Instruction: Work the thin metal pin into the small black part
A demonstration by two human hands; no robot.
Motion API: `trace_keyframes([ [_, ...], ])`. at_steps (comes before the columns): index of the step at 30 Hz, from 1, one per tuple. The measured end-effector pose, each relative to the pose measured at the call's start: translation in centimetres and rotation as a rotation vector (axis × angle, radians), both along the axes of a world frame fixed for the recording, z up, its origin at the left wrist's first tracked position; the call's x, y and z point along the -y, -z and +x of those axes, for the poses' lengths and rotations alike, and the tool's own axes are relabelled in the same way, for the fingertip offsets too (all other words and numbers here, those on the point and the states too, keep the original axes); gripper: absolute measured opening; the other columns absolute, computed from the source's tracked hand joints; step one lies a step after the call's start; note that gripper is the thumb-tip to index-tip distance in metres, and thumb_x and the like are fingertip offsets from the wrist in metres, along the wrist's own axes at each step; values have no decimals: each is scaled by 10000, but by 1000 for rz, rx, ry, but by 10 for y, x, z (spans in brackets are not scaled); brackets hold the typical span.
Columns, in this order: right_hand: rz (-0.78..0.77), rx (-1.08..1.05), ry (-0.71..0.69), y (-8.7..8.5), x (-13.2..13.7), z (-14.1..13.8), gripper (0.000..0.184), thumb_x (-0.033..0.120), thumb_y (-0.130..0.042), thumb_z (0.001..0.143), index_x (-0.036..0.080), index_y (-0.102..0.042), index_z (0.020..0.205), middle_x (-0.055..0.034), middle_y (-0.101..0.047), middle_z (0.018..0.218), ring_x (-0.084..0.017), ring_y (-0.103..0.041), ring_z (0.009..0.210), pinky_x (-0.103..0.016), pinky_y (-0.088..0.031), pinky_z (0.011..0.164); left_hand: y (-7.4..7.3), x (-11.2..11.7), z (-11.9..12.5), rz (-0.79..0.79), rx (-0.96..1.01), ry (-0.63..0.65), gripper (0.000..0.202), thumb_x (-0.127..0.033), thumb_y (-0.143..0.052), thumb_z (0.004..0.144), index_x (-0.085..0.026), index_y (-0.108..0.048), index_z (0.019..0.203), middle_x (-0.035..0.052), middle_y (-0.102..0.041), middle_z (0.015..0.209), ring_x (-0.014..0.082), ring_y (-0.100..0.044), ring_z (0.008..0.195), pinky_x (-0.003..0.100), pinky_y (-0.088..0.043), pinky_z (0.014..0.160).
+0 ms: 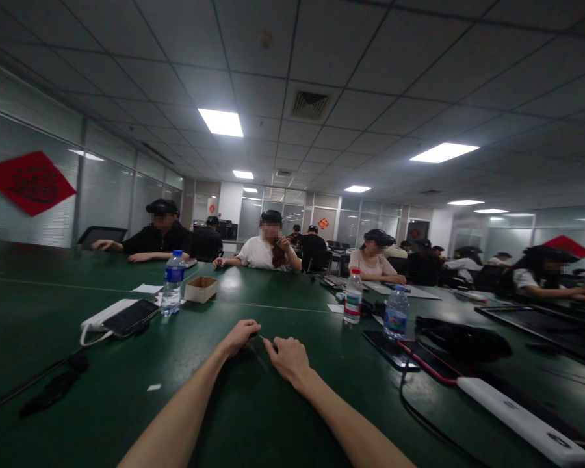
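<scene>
Both my forearms reach out over a dark green table. My left hand and my right hand meet near the middle, fingers pinched together on a thin dark strand or wire stretched between them. The thing is too small and dark to name. Each hand is closed in a pinch.
A water bottle, a small cardboard box, and a phone on a white power bank lie to the left. Two bottles, phones, a black bag and a white power strip lie to the right. Several people sit across the table.
</scene>
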State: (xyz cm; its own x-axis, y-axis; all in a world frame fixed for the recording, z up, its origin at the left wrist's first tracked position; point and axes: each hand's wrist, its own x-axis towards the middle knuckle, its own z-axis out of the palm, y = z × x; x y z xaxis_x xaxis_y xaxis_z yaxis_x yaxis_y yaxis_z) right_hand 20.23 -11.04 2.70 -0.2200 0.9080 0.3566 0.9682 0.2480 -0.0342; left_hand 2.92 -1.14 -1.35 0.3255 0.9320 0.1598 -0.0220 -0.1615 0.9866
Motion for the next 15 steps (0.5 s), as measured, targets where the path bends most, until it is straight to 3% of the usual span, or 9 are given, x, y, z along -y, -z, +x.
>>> trace_keyframes([
  [8, -1, 60, -65, -2, 6, -10, 649, 677, -284, 939, 213, -736, 892, -117, -740, 911, -253, -695, 870, -328, -480, 783, 2, -3, 1, 1, 33, -18, 479, -608, -667, 693, -187, -440, 715, -83, -361, 535, 58, -326, 432, 191, -153, 422],
  [15, 34, 27, 52, 2, 2, -8, 695, 604, -192, 984, 167, -732, 974, -178, -726, 965, -292, -699, 890, -361, -500, 745, 2, -3, 0, 2, 30, 2, 462, -594, -663, 705, -183, -453, 724, -89, -341, 523, 53, -287, 417, 192, -117, 412],
])
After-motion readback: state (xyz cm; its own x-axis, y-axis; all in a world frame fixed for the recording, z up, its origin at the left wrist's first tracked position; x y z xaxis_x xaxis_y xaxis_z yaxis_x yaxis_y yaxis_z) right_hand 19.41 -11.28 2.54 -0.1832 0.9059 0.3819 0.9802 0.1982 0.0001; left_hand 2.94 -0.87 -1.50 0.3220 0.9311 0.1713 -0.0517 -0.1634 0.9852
